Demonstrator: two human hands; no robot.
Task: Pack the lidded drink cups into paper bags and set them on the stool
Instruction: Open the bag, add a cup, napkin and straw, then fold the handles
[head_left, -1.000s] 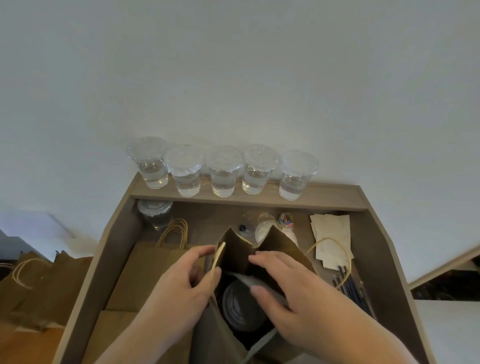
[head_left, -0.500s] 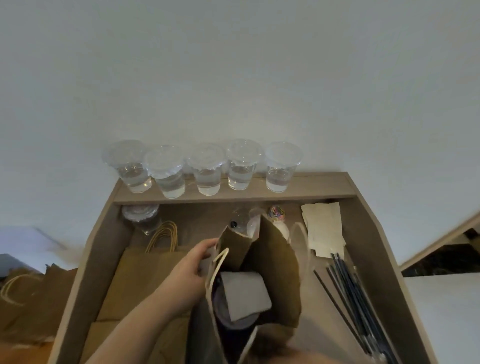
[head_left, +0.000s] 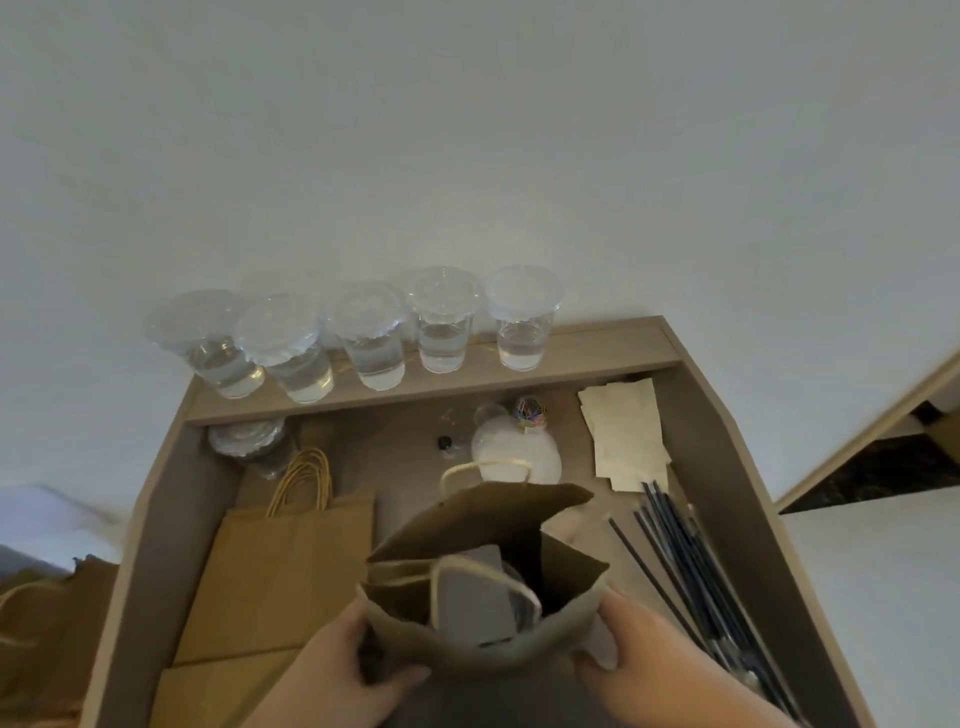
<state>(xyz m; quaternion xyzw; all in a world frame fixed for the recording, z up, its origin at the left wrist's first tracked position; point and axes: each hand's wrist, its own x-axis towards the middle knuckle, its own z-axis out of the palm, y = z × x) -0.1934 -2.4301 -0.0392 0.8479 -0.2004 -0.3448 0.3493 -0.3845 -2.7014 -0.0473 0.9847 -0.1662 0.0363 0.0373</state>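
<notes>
Left hand (head_left: 353, 670): grips the left side of the open bag (head_left: 467, 652) near its mouth. The thumb lies across the near face and the fingers wrap behind the fold.
Right hand (head_left: 644, 665): grips the bag's right side at matching height, fingers curled round the edge. There is a pale patch by the fingertips; cannot tell what it is.
Open bag: brown paper, upright, mouth spread wide between the two hands. The far flap is raised and bent toward the right. The base is out of view.
Handles: the near handle (head_left: 483, 569) droops into the mouth; the far handle (head_left: 485, 466) stands above the far flap.
Contents: a grey card (head_left: 467, 597) stands inside, left of centre. Just right of it is the rim of a clear lidded cup (head_left: 523, 605), mostly hidden.
Left of bag: flat bags (head_left: 280, 566) are stacked just beside it, handles pointing away. The tray wall (head_left: 130, 561) lies beyond them.
Right of bag: black straws (head_left: 691, 577) lie near, along the right wall, with a narrow strip of tray floor between.
Behind bag: a loose lid (head_left: 519, 457) sits just past the far handle, and napkins (head_left: 628, 436) lie behind and right. A stretch of floor shows behind and left.
Further behind: a ledge (head_left: 597, 358) carries five lidded cups (head_left: 374, 338) in a row. They are clear plastic, each part filled with clear liquid. The two at right are sharp, the three at left blurred.
Sixth cup (head_left: 249, 447): below the ledge, behind and left of the bag, in the tray corner.
</notes>
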